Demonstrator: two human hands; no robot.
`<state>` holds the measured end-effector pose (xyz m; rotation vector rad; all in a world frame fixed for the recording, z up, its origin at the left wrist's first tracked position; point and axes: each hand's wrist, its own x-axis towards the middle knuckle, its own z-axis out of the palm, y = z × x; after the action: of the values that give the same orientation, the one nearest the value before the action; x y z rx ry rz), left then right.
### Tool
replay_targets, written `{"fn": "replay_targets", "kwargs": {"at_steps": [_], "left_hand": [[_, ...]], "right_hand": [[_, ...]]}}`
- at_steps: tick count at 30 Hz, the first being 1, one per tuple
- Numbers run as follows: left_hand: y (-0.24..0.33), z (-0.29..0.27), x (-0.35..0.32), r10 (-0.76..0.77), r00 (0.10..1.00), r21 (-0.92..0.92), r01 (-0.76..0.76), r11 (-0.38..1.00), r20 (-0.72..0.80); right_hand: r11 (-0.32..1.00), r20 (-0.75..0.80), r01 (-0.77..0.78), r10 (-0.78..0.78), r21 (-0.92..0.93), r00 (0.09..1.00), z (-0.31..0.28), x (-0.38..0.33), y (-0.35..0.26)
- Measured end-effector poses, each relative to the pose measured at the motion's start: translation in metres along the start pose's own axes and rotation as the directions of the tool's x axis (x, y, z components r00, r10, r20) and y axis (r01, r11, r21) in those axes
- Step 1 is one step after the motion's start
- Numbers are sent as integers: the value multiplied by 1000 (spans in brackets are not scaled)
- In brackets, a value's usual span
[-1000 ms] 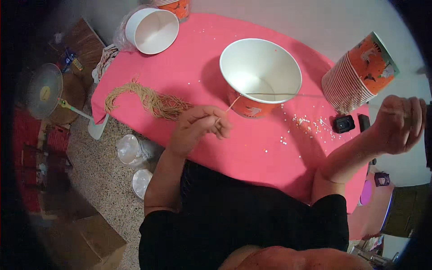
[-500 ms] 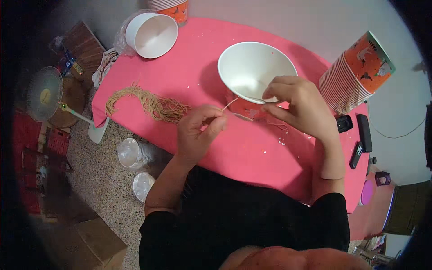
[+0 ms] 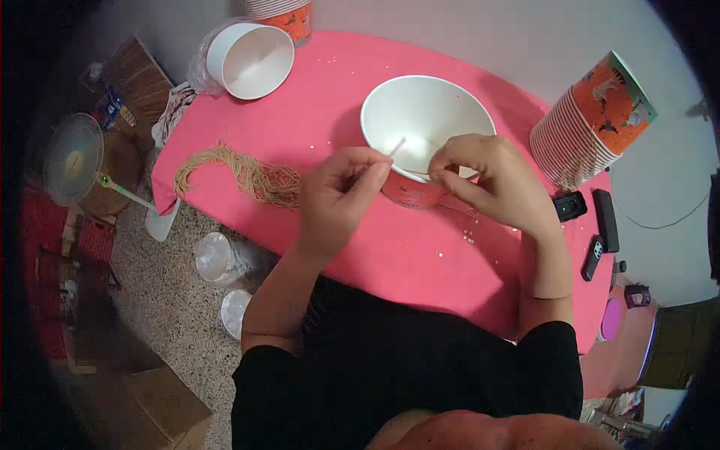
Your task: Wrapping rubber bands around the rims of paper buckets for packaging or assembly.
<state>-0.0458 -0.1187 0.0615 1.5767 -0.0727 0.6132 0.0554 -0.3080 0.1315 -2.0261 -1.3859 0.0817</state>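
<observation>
A paper bucket (image 3: 411,196), white inside with an orange printed outside, sits on the table in front of me. My left hand (image 3: 337,199) is closed at its near left rim, thumb and forefinger pinching a thin cord whose pale end (image 3: 398,145) sticks up over the bucket's mouth. At the near right rim my right hand (image 3: 504,180) pinches with thumb and forefinger; a thin line of cord appears to run between the two hands along the rim. A bundle of tan cords (image 3: 251,176) lies left of my left hand.
A tall stack of orange printed buckets (image 3: 581,124) leans at the right, near a black remote (image 3: 593,259) and a black case (image 3: 606,220). Far left lies a white-lined bucket (image 3: 259,64) in plastic. Small white dots are scattered on the pink tablecloth (image 3: 420,274). A fan (image 3: 75,160) stands beyond the left edge.
My left hand has moved right and up to the bucket's rim, and the pale cord end now points upward. My right hand has shifted slightly left and its fingers have drawn together.
</observation>
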Motion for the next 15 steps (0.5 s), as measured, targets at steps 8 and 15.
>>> {"fn": "replay_targets", "kwargs": {"at_steps": [8, 15], "left_hand": [[-4, 10, 6, 105, 990, 315, -130, 940, 97], [-1, 8, 7, -6, 989, 29, 1, 1000, 148]], "right_hand": [[978, -87, 171, -161, 116, 983, 2, 4, 0], [979, -236, 173, -144, 107, 961, 15, 17, 14]]}}
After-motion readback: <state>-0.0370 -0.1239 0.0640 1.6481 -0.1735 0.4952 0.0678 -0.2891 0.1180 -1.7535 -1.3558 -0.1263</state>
